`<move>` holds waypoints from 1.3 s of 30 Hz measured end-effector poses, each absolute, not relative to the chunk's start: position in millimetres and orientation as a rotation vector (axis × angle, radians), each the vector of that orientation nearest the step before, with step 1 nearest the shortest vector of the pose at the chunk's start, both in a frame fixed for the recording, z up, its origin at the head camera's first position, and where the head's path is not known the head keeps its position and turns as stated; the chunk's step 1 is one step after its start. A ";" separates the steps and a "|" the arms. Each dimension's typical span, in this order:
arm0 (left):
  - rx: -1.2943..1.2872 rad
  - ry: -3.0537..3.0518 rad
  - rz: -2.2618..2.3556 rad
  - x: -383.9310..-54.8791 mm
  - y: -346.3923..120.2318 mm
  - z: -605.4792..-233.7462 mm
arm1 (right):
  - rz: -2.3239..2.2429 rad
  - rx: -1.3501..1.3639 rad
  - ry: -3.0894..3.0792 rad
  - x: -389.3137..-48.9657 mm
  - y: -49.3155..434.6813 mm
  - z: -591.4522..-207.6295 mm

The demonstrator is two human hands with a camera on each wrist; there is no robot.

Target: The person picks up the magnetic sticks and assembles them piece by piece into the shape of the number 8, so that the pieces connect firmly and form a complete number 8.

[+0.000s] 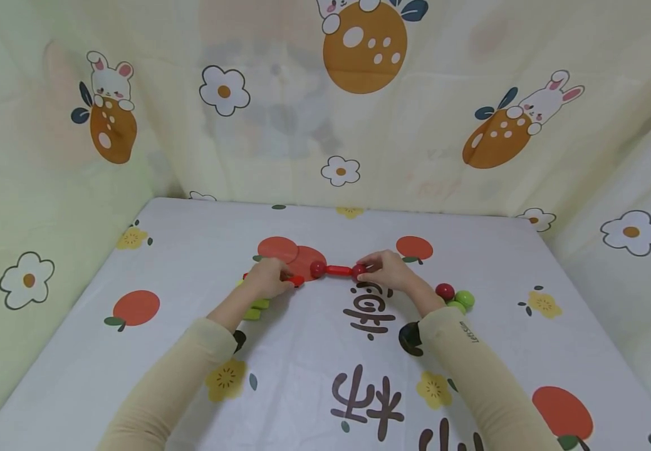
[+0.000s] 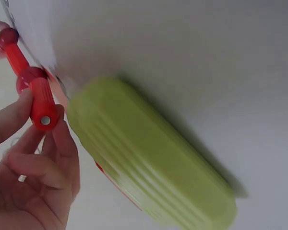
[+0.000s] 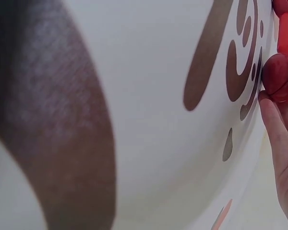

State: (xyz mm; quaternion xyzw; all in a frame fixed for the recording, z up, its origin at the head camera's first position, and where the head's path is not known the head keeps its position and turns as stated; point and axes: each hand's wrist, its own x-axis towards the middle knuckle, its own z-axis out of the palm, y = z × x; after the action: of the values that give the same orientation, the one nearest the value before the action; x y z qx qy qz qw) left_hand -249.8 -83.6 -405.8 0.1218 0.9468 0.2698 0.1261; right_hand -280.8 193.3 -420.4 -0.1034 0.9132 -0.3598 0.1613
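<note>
Hands (image 1: 269,277) (image 1: 388,270) pinching red chain (image 1: 339,270), long axis left-to-right

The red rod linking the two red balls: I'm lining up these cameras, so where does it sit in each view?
Head: just right of center, below mid-height, the red rod.
Left wrist: upper left, the red rod.
Right wrist: near the top right corner, the red rod.
Shared landmark: the red ball held by the right hand.
</note>
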 end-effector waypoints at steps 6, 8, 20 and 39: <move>0.262 2.765 0.769 -247.5 -74.9 -409.1 | -1.039 -0.298 2.601 -278.6 192.8 -419.1; 0.237 2.771 0.768 -247.2 -72.7 -410.6 | -1.043 -0.301 2.601 -278.4 192.7 -418.9; 0.062 2.559 1.008 -244.2 -61.0 -412.0 | -1.039 -0.294 2.599 -279.4 192.6 -420.4; -0.042 2.462 1.155 -250.4 -43.2 -420.7 | -1.034 -0.290 2.611 -280.3 192.3 -420.8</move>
State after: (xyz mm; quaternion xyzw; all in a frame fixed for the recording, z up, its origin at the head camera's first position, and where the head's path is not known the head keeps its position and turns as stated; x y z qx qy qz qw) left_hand -250.4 -43.2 -420.7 -0.0152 0.8852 0.4153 0.2093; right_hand -280.3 192.3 -420.8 -0.1013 0.9131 -0.3617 0.1585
